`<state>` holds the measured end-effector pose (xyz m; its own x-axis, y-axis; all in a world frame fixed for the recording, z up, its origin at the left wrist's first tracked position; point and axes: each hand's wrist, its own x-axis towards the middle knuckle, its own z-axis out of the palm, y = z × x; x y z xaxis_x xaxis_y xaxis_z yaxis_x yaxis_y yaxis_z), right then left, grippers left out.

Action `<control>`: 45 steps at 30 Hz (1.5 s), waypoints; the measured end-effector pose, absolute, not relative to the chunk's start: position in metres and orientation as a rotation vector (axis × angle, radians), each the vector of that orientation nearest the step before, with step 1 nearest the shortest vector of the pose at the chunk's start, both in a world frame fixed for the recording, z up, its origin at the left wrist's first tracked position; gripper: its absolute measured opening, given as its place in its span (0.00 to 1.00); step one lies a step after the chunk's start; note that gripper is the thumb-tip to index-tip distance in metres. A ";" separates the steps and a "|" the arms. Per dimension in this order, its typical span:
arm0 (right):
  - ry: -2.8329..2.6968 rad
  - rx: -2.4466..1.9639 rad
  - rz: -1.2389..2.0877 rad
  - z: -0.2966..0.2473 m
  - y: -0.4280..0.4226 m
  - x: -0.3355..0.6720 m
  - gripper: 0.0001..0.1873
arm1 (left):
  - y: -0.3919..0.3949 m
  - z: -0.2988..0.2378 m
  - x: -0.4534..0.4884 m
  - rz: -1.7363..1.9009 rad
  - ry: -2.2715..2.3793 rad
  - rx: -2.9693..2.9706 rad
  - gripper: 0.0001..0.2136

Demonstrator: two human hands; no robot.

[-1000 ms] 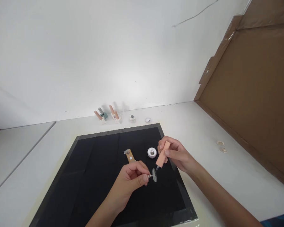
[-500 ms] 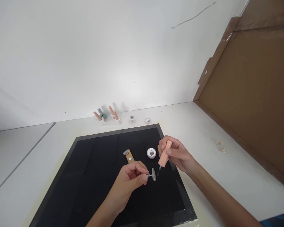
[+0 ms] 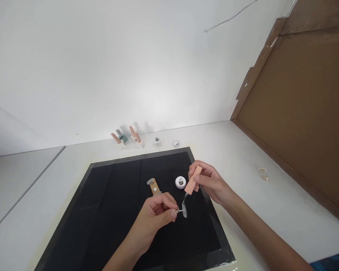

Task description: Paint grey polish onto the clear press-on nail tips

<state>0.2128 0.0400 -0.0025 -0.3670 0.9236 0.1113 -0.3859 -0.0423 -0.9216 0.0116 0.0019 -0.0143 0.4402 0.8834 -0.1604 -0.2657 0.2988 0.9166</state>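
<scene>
Between the thumb and fingers of my left hand [image 3: 159, 212] is the thin stem of a holder with a pale grey false nail [image 3: 184, 210] at its end. My right hand [image 3: 207, 180] grips the peach cap of a nail polish brush [image 3: 193, 180], tilted down to the left. Its dark bristles touch the upper end of the false nail. Behind my left hand lies a tan wavy-edged stand [image 3: 154, 187] with another false nail [image 3: 150, 181] at its far end. A small round white jar [image 3: 180, 182] with dark grey contents sits left of my right hand.
A black mat [image 3: 124, 210] with taped edges lies on the white table [image 3: 243, 150]. Along the wall stand several polish bottles [image 3: 135, 139], an uncapped bottle [image 3: 157, 142] and a white lid [image 3: 176, 143]. Two small round pieces [image 3: 263, 174] lie at right, near a cardboard panel [image 3: 299, 113].
My right hand has brought the brush left and down, so its bristles now meet the false nail. My left hand has hardly moved.
</scene>
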 end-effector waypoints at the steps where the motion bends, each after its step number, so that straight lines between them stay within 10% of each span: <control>1: -1.172 -0.679 1.617 -0.002 0.040 0.213 0.08 | 0.002 -0.014 0.012 0.873 0.773 0.973 0.05; 45: -1.218 -0.561 1.707 -0.001 0.038 0.215 0.11 | 0.003 -0.008 0.012 0.855 0.786 1.001 0.04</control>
